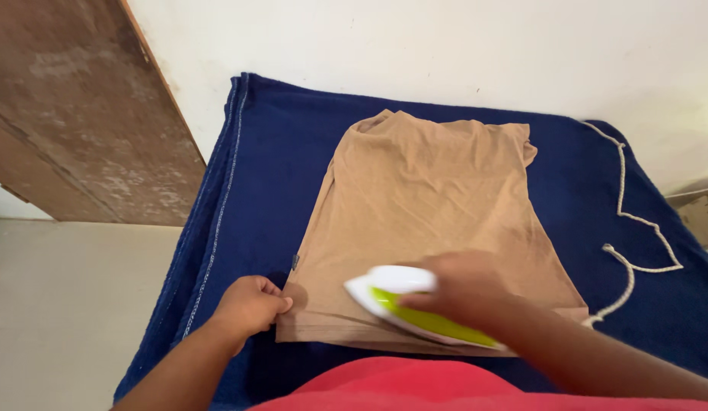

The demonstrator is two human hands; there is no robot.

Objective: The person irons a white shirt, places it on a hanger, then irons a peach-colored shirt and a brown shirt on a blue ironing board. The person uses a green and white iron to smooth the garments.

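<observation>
At the far left a worn brown wooden board [80, 114] leans against the pale wall above a light floor. Next comes the dark blue blanket [270, 175], which covers the table and hangs over its left edge in a stitched fold. The left hand [250, 304] reaches in from the lower left, forearm angled up and to the right, knuckles upward; its fingers [276, 303] are curled together and pinch the near left corner of the tan shirt [422, 198], holding the cloth down against the blanket. The shirt lies flat in the middle of the blanket, its long axis running away from the person — hem at the near edge, neck and shoulders toward the wall. A small dark tag shows at its left side seam. On the near part of the shirt, just right of the left hand, sits the white and lime-green iron [403, 304], sole down on the cloth; its long axis lies roughly left to right, tilting down toward the right, with the pointed nose toward the left hand. The right hand [464, 293] comes in from the lower right, forearm sloping up to the left, and its fingers are wrapped tightly around the iron's handle — slightly blurred. Further right a whitish cord [626, 221] snakes over the blanket. A red garment [445, 388] fills the bottom edge.
</observation>
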